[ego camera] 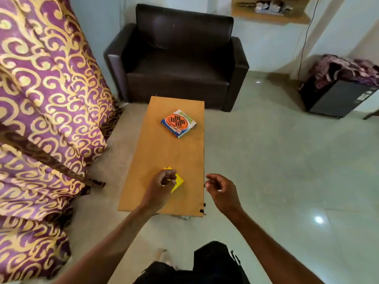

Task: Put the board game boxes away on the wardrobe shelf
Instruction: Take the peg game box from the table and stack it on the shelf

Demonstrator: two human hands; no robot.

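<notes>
A small yellow box (178,182) lies on the near part of the low wooden table (155,152). My left hand (162,186) hovers right over it with the fingers curled, covering most of the box; whether the fingers grip it is not visible. A second board game box (178,123), blue-edged with an orange round peg board pictured on it, lies flat on the far part of the table. My right hand (220,190) hangs beside the table's right edge, fingers loosely curled and holding nothing. No wardrobe shelf is in view.
A dark brown sofa (178,58) stands behind the table's far end. Purple and gold curtains (45,111) fill the left side. A black cabinet (336,97) draped with cloth sits at the right wall. Pale tiled floor (276,160) stretches to the right.
</notes>
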